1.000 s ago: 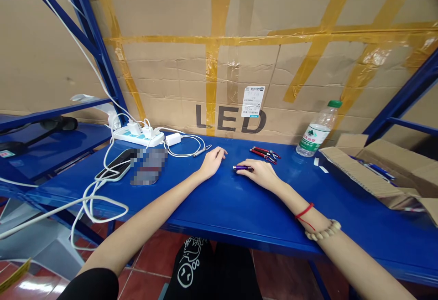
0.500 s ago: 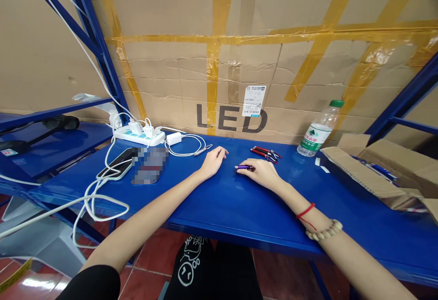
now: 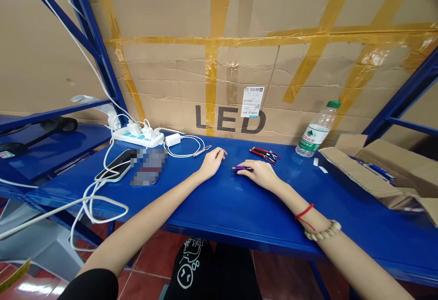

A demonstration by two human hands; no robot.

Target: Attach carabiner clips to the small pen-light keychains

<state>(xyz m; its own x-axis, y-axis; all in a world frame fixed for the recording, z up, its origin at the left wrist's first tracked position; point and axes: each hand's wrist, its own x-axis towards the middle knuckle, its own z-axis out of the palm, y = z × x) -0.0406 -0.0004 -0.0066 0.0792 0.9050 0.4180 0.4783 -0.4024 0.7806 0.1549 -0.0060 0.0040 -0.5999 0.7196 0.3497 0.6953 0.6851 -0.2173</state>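
My right hand [image 3: 262, 173] rests on the blue table [image 3: 212, 204] with a purple pen [image 3: 238, 169] pinched under its thumb and fingers. The pen lies roughly sideways, its tip end pointing left; part of it is hidden by the fingers. To the left, my left hand [image 3: 212, 162] lies on the tabletop with its fingers loosely extended and nothing in them. Just beyond my right hand is a small group of red pens [image 3: 263, 154] with silver parts, lying side by side.
A power strip [image 3: 137, 137] with white cables [image 3: 116, 177] and a phone [image 3: 114, 168] are at the left. At the right stand a water bottle [image 3: 315, 131] and an open cardboard box [image 3: 359, 172] holding blue pens [image 3: 378, 171]. A large LED carton [image 3: 164, 76] backs the table.
The view has shifted slightly. My right hand still has the purple pen, which looks slightly turned between the fingers. My left hand stays in place.
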